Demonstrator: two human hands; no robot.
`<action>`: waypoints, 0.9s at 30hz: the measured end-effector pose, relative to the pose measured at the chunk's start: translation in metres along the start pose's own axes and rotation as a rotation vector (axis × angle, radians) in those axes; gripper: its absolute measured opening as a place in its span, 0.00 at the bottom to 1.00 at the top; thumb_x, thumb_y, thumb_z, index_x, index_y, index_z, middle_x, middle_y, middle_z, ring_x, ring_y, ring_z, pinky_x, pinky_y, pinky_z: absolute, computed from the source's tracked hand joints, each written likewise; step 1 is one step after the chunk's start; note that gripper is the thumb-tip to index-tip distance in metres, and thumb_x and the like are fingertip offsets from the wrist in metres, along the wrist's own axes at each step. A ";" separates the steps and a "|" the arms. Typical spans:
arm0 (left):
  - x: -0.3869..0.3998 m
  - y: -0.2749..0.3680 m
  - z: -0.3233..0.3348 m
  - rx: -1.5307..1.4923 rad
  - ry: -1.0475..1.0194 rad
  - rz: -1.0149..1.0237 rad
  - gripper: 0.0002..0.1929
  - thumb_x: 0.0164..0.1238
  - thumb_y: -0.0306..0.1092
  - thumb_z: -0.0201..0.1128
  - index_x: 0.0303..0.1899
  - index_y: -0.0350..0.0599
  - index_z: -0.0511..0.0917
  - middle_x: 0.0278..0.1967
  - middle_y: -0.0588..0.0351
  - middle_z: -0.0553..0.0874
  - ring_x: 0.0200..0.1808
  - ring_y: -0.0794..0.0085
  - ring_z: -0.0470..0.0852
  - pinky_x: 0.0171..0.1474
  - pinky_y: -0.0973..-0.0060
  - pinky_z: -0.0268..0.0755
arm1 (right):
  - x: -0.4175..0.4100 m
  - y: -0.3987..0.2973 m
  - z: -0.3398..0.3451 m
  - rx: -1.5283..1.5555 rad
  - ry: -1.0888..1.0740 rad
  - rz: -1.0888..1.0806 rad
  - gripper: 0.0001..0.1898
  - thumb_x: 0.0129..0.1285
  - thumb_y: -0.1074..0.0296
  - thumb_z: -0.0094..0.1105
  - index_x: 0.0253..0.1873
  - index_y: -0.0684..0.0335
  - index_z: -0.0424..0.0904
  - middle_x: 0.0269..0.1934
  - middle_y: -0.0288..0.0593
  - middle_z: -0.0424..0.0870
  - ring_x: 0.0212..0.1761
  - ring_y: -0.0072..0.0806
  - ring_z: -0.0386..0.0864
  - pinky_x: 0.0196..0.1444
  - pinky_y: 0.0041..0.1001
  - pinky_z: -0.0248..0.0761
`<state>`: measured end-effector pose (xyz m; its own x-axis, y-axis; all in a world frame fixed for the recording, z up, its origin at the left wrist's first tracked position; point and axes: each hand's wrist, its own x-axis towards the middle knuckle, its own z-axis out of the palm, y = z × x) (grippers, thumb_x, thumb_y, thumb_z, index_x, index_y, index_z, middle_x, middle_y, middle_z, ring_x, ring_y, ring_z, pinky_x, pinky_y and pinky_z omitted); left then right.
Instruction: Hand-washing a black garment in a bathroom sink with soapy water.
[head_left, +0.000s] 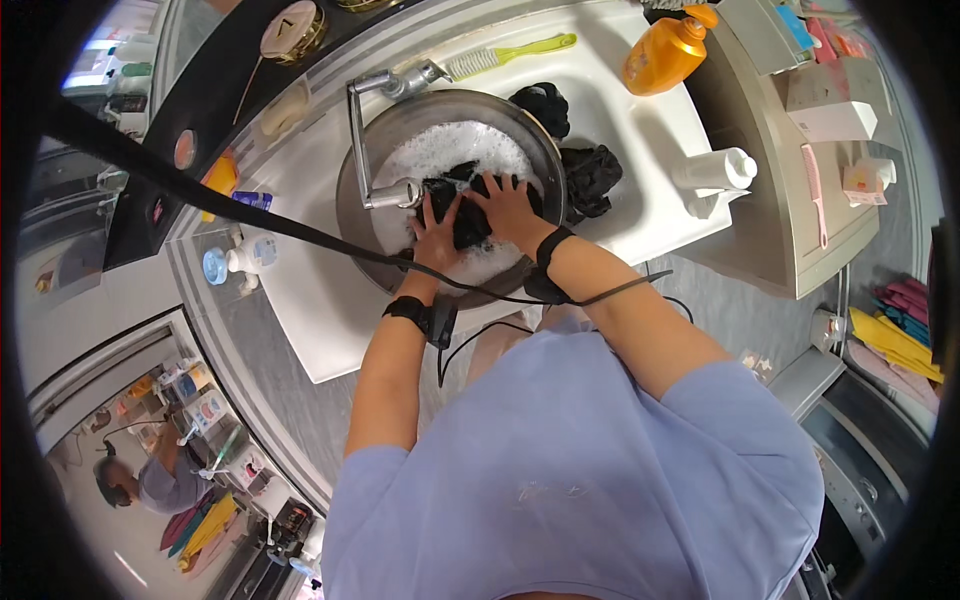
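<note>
A round metal basin (354, 214) stands in the white sink, holding foamy water (442, 142) and soaked black cloth (469, 225). My left hand (436, 240) lies on the left part of this cloth, its fingers spread. To the right, my right hand (511, 210) rests on the same cloth with the fingers apart. Neither hand closes around anything. Part of the cloth is hidden under the palms. Two more bunched black cloths, an upper one (541, 109) and a lower one (592, 180), lie in the sink beside the basin's right rim.
A folding metal faucet (360, 142) reaches over the basin's left side. Behind lies a green-handled brush (517, 54). An orange pump bottle (666, 54) and a white bottle (716, 169) are on the right. A black cable (300, 236) crosses the view above my wrists.
</note>
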<state>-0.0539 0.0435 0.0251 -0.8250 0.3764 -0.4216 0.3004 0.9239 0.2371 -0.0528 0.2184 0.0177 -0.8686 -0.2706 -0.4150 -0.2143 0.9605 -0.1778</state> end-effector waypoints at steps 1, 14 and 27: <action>0.007 0.002 0.000 0.011 -0.101 -0.014 0.57 0.42 0.36 0.76 0.73 0.67 0.45 0.71 0.34 0.33 0.68 0.30 0.50 0.62 0.42 0.61 | 0.004 0.003 0.000 0.010 -0.039 0.016 0.51 0.47 0.55 0.74 0.74 0.35 0.49 0.75 0.49 0.43 0.71 0.56 0.54 0.63 0.57 0.57; 0.050 -0.014 0.074 -0.087 -0.239 -0.065 0.24 0.55 0.41 0.58 0.55 0.46 0.77 0.48 0.37 0.82 0.55 0.47 0.77 0.59 0.58 0.69 | 0.019 0.016 0.012 0.219 0.015 0.102 0.32 0.56 0.67 0.62 0.67 0.49 0.64 0.71 0.49 0.56 0.65 0.48 0.66 0.58 0.47 0.66; -0.045 0.016 -0.014 -2.360 -0.083 -0.200 0.39 0.64 0.71 0.43 0.67 0.51 0.64 0.67 0.52 0.67 0.65 0.57 0.68 0.66 0.55 0.60 | -0.048 -0.058 -0.054 0.889 0.543 -0.106 0.27 0.37 0.68 0.65 0.49 0.65 0.77 0.46 0.56 0.79 0.50 0.52 0.76 0.53 0.41 0.71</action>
<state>-0.0184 0.0398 0.0603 -0.7322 0.3834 -0.5629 -0.6426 -0.6629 0.3843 -0.0227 0.1794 0.0958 -0.9956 -0.0735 0.0580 -0.0863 0.4800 -0.8730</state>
